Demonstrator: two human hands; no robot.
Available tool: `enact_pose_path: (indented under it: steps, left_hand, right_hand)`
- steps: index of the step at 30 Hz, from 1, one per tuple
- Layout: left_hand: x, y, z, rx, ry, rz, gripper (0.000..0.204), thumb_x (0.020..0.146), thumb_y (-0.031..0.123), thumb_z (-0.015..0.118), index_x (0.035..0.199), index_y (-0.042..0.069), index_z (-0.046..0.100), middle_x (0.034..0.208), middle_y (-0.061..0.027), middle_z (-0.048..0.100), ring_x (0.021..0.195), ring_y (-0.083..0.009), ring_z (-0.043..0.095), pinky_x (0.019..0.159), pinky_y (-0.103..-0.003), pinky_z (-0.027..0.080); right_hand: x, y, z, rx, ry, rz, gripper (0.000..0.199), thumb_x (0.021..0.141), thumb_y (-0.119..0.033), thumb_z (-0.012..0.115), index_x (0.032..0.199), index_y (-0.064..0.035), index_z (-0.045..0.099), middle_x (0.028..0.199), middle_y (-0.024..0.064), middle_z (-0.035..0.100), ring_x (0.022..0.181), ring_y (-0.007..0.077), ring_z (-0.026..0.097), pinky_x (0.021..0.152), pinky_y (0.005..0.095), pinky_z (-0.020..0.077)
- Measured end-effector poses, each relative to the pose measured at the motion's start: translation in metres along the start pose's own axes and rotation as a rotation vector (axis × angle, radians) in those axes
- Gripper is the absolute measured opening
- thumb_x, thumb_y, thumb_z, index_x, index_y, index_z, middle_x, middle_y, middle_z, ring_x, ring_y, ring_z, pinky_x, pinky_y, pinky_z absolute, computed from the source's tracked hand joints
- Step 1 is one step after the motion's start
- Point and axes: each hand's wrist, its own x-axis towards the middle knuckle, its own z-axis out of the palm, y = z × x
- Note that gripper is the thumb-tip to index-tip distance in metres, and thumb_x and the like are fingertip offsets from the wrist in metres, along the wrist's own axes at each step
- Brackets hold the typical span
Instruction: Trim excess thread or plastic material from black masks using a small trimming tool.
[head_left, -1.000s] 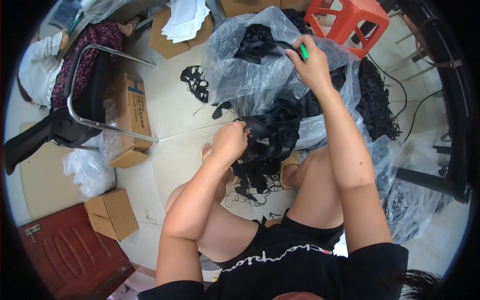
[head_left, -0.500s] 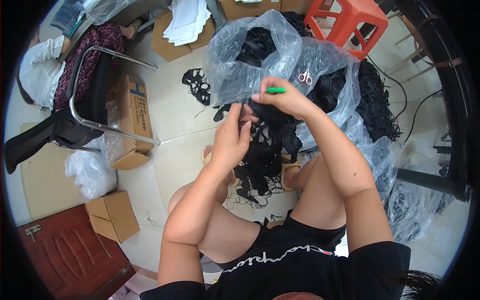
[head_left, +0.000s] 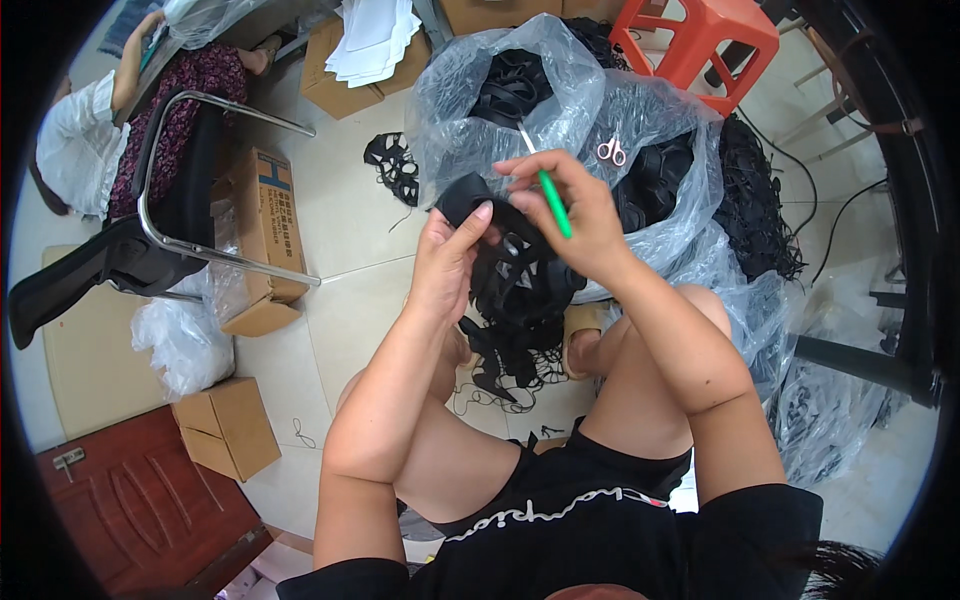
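Note:
My left hand is closed on a smooth, curved black piece, thumb on its near side. My right hand grips a slim tool with a green handle and a thin pale blade or shaft that points away from me; its exact kind does not show. The fingertips of the right hand are close to the right side of the black piece. Just below both hands hangs or lies a heap of black cut-out pieces, partly hidden by them.
Clear plastic bags of black pieces stand ahead, with small scissors on one. A red stool is at the far right. Cartons and a black chair are on the left, where another person sits.
The green-handled tool has turned from lying flat to pointing away, its pale shaft now visible. My left hand has shifted slightly left and down, the black piece now showing. The other person's arm has moved up.

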Motion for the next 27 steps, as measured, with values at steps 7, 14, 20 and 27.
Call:
enact_pose_path:
  steps: [7, 14, 20, 27]
  left_hand:
    - [-0.004, 0.002, -0.006, 0.229, -0.016, 0.144, 0.018, 0.084, 0.009, 0.068, 0.099, 0.004, 0.059, 0.084, -0.0007, 0.064, 0.069, -0.0057, 0.056, 0.058, -0.02, 0.042]
    - [-0.007, 0.009, -0.007, 0.208, -0.015, 0.141, 0.015, 0.083, 0.005, 0.067, 0.097, 0.002, 0.06, 0.081, -0.0022, 0.065, 0.063, -0.0069, 0.057, 0.056, -0.019, 0.042]
    - [-0.009, 0.011, -0.004, 0.24, -0.01, 0.14, 0.009, 0.085, 0.004, 0.065, 0.093, 0.001, 0.061, 0.079, -0.0033, 0.066, 0.063, -0.0072, 0.059, 0.057, -0.019, 0.043]
    - [-0.012, 0.009, -0.001, 0.33, 0.031, 0.21, 0.009, 0.085, 0.004, 0.065, 0.092, 0.0, 0.061, 0.078, -0.0033, 0.066, 0.063, -0.0078, 0.061, 0.058, -0.019, 0.044]
  right_hand:
    - [0.0, -0.008, -0.011, -0.165, 0.026, -0.238, 0.018, 0.087, -0.007, 0.062, 0.104, -0.0018, 0.066, 0.083, 0.0117, 0.063, 0.076, 0.0212, 0.062, 0.068, 0.0296, 0.0485]
    - [-0.005, -0.006, -0.005, -0.213, -0.039, -0.346, 0.006, 0.082, 0.0, 0.062, 0.088, 0.0007, 0.063, 0.083, 0.0114, 0.065, 0.073, 0.0225, 0.064, 0.066, 0.0294, 0.0503]
    - [-0.006, -0.007, -0.006, -0.3, -0.095, -0.508, 0.019, 0.074, 0.001, 0.069, 0.09, -0.0018, 0.06, 0.087, 0.0098, 0.064, 0.077, 0.0266, 0.063, 0.068, 0.0351, 0.0508]
    - [-0.001, 0.0, -0.006, -0.501, -0.086, -0.534, 0.017, 0.075, -0.006, 0.07, 0.09, -0.0043, 0.061, 0.084, 0.008, 0.062, 0.077, 0.0266, 0.062, 0.068, 0.0351, 0.0495]
